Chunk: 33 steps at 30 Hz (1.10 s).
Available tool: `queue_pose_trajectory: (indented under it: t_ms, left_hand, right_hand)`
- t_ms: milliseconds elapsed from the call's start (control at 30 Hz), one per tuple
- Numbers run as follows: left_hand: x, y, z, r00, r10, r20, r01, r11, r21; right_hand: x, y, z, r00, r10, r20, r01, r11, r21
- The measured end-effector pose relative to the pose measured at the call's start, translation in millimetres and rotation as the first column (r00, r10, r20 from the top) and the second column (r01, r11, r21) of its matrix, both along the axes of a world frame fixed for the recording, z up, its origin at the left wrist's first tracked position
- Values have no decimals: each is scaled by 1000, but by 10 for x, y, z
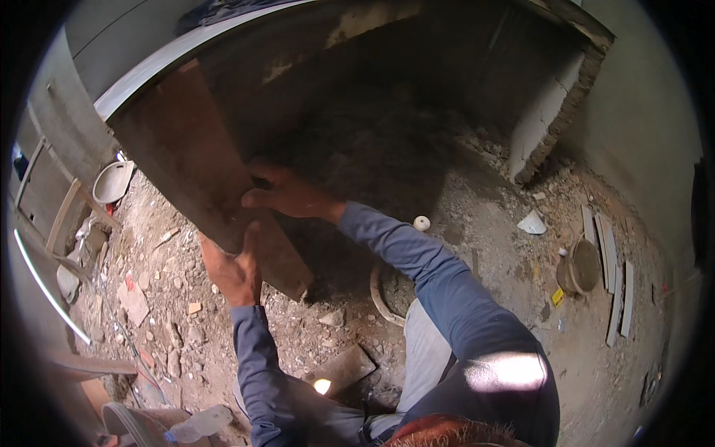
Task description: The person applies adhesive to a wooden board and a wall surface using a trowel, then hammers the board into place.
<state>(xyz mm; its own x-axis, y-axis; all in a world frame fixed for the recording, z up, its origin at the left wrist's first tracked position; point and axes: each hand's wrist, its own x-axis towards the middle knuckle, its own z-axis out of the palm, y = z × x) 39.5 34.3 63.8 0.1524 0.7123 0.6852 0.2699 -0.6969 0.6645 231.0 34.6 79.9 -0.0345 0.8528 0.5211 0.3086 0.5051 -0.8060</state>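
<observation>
Beneath a counter, a flat brown panel (212, 138), like a tile or board, leans at a slant in shadow. My left hand (234, 272) grips the lower left edge, its thumb on the face and its fingers partly hidden behind. Higher and further right, my right hand (294, 195) holds the panel by its right side, with thumb and forefinger against it. Dark shade hides some of those fingertips. The panel's lower corner reaches down close to the rubble.
Rubble (179, 328) covers the floor. A broken wall end (547, 119) stands at right, near a round container (583, 266) and pale strips (611, 253). A curved rim (380, 298) lies by my knee; a bucket (126, 421) and plastic bottle (201, 425) are at lower left.
</observation>
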Motion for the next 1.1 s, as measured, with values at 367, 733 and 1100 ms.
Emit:
queue_pose_trajectory:
  t_ms: [367, 733, 1100]
  left_hand:
    - [1, 76, -83, 994, 84, -74, -84, 996, 8]
    - [-86, 124, -111, 990, 99, -104, -95, 995, 42]
    - [-117, 34, -100, 989, 92, -116, -82, 993, 89]
  right_hand:
    - [-58, 0, -30, 973, 102, -205, -110, 994, -28]
    - [-89, -9, 24, 997, 41, -71, -41, 999, 0]
    - [-43, -80, 127, 1000, 0, 30, 1, 1000, -21]
